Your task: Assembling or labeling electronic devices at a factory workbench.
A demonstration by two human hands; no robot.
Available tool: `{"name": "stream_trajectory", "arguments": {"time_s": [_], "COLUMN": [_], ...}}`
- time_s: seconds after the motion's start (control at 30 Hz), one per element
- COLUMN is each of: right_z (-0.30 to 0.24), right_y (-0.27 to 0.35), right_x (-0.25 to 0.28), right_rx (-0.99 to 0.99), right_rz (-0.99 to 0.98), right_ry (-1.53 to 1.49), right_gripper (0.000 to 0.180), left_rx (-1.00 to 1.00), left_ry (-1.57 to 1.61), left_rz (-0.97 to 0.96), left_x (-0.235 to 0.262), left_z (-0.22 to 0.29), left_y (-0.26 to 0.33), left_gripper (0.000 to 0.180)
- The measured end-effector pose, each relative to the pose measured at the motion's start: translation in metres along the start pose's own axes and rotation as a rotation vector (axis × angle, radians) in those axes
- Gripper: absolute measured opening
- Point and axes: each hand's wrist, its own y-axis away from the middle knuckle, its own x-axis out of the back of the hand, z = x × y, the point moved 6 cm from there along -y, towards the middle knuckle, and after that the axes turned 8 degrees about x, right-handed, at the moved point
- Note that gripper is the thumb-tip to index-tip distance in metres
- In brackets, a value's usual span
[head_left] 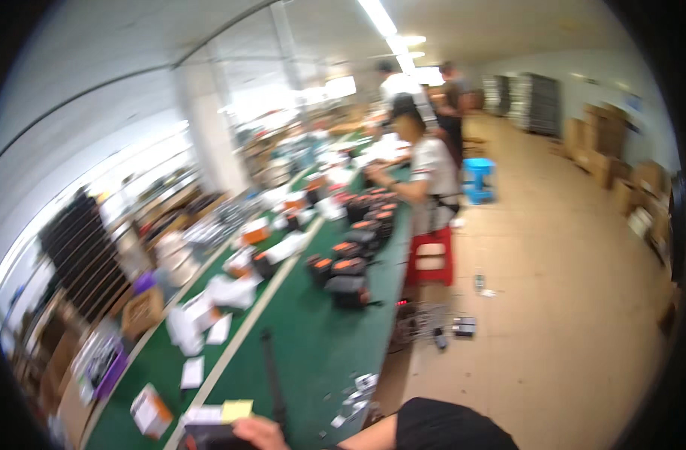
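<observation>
My right hand [262, 433] reaches in at the lower edge, its forearm bare below a black sleeve [452, 429]. The fingers are bent against the right end of a black boxy object [214, 438], blurred and cut off by the lower edge. Just beyond that object lie a white paper [203, 414] and a yellow pad [237, 409]. A long dark strap-like piece [271, 375] stretches over the green bench [313, 352] beyond my hand. My left hand is out of view.
Black devices with orange parts [350, 266] crowd the bench ahead. White papers and an orange-white box [151, 411] lie on the left strip. Small silvery pieces [354, 401] sit near the right edge. A seated co-worker [431, 169] is farther along, on a red stool [431, 259].
</observation>
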Motion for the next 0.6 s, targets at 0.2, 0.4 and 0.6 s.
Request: {"name": "stream_trajectory", "arguments": {"time_s": [0.2,0.4,0.6], "right_z": [-0.013,-0.005,0.017], "right_y": [-0.005,-0.018,-0.015], "right_x": [0.000,-0.012,-0.030], "right_rx": [0.008,0.063,-0.469], "right_rz": [-0.123,-0.431,-0.730], "right_ry": [-0.068,-0.365,-0.849], "right_gripper": [0.073,0.073,0.070], "left_rx": [-0.159,-0.062,0.363], "left_ry": [-0.188,-0.299,-0.003], "left_rz": [0.000,0.060,0.150], "left_x": [0.017,0.049,0.050], "left_z": [0.013,0.014,0.012], "left_y": [-0.015,-0.035,-0.036], "left_gripper": [0.060,0.052,0.062]}}
